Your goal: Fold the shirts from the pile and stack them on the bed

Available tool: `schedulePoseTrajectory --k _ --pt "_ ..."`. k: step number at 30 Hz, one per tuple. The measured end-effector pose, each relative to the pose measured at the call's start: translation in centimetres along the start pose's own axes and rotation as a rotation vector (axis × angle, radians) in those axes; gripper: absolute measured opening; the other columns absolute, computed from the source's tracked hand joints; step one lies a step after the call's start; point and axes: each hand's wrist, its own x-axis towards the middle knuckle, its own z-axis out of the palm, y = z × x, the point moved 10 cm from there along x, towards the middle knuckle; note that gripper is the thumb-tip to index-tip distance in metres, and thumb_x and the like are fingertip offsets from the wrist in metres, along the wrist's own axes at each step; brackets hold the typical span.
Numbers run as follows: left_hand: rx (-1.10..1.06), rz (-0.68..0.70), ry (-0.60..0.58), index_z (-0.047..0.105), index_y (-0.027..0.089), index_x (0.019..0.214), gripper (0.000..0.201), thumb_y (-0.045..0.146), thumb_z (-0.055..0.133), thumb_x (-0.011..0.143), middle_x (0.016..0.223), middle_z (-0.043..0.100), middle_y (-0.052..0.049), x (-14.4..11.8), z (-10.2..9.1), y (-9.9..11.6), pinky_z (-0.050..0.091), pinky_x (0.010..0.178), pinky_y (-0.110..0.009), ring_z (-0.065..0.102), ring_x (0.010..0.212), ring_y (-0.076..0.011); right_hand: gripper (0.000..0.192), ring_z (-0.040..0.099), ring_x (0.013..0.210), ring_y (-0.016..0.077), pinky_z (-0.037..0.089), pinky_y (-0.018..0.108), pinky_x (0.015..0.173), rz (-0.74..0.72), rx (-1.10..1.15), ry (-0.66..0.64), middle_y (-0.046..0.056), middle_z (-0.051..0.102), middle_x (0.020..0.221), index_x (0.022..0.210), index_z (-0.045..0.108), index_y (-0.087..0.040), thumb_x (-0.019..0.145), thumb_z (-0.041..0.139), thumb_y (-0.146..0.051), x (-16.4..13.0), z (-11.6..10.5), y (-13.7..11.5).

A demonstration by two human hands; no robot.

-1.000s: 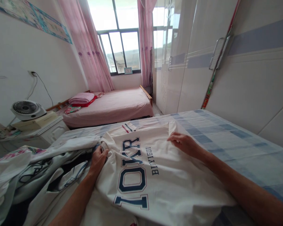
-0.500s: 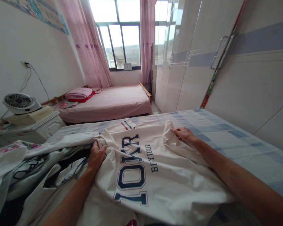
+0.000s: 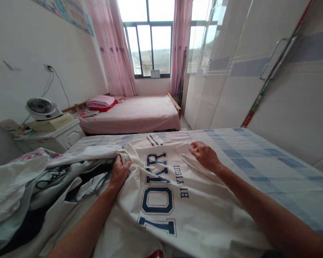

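The cream T-shirt (image 3: 177,200) lies spread across the bed (image 3: 271,168) in the lower middle of the frame, its front up, with large navy block letters and a smaller line of print running beside them. We hold it at both sides near its far end. Our left hand (image 3: 120,172), left of centre, is clenched on the ribbed edge (image 3: 124,157) of the shirt, gripping a bunch of the fabric. Our right hand (image 3: 206,156), right of centre, rests flat with fingers spread on a flap of the shirt (image 3: 187,154) that is turned over onto the body of the garment; it presses rather than grips.

Judging by how things lie, the work is at an early stage: the shirt is laid out and mostly smoothed, one flap on the right is folded in, while the left side is still bunched in our hand and the near part remains full of wrinkles and unfolded.

To the lower left of the frame a heap of crumpled clothes (image 3: 29,186) sits just beside the shirt, touching its edge. The bed carries a pale blue checked sheet. Farther off, at centre, stands a pink bed (image 3: 140,114) with a folded pink quilt (image 3: 99,102). A small fan (image 3: 41,108) sits on a white cabinet (image 3: 59,134) at left, and glossy wardrobe doors (image 3: 231,71) fill the right.
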Motion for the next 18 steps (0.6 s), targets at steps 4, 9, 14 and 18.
schedulePoseTrajectory --k 4,9,14,18 --pt "-0.009 0.002 0.002 0.053 0.014 0.106 0.035 0.023 0.053 0.072 0.097 0.064 -0.009 -0.1 0.0 0.5 0.045 0.084 -0.036 0.06 0.087 -0.0211 0.055 0.06 0.1 0.0241 0.043 0.034 0.08 0.104 -0.242 -0.143 0.012 0.061 0.116 0.114 0.06 -0.016 0.082 0.045 -0.059 -3.0 1.2 2.7" --pt "0.022 -0.002 0.01 0.055 0.014 0.103 0.034 0.025 0.054 0.072 0.092 0.064 -0.008 -0.1 -0.1 0.4 0.046 0.081 -0.035 0.06 0.085 -0.0207 0.042 0.058 0.099 0.024 0.041 0.033 0.08 -0.008 -0.363 -0.237 0.012 0.061 0.113 0.105 0.063 -0.017 0.081 0.05 -0.049 -5.1 2.8 1.8" --pt "-0.009 0.014 0.0 0.054 0.014 0.104 0.035 0.026 0.053 0.071 0.092 0.064 -0.008 0.1 0.0 0.2 0.047 0.078 -0.035 0.06 0.081 -0.0204 0.025 0.058 0.071 0.0154 0.04 0.026 0.066 0.091 -0.108 -0.163 0.005 0.064 0.078 0.078 0.062 -0.018 0.085 0.042 -0.031 -2.7 0.6 5.1" --pt "0.005 0.001 0.0 0.054 0.013 0.104 0.035 0.024 0.053 0.071 0.094 0.064 -0.009 0.0 0.0 0.3 0.046 0.083 -0.037 0.06 0.086 -0.022 0.026 0.054 0.061 0.0141 0.04 0.024 0.056 0.538 0.256 0.145 0.003 0.062 0.069 0.079 0.063 -0.016 0.079 0.049 -0.038 -1.7 -4.6 16.5"
